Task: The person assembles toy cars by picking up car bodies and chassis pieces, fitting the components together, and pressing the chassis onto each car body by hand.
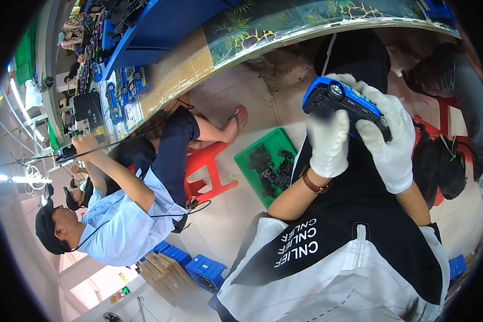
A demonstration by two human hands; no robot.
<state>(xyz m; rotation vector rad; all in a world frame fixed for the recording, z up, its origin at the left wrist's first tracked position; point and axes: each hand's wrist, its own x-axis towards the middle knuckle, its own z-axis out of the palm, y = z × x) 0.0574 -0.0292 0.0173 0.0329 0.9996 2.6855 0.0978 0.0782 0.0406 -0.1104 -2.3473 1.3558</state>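
Observation:
A blue toy car (353,105) is held tilted in front of my body, its black underside turned toward me and one silver-spoked wheel showing. My right hand (393,134), in a white glove, wraps round its right end, with fingers over the far side and the thumb at the near edge. My left hand (329,145), also gloved, is closed with its fingertips against the near left part of the car. A blurred dark patch hides the tips there, so any small part between them cannot be made out.
A green tray (240,159) of black parts lies low to my left. A co-worker in a light blue shirt (118,214) sits near a red stool (212,170). More toy cars (114,102) stand on the bench (190,64) beyond a blue bin (161,32). Blue crates (206,268) stand on the floor.

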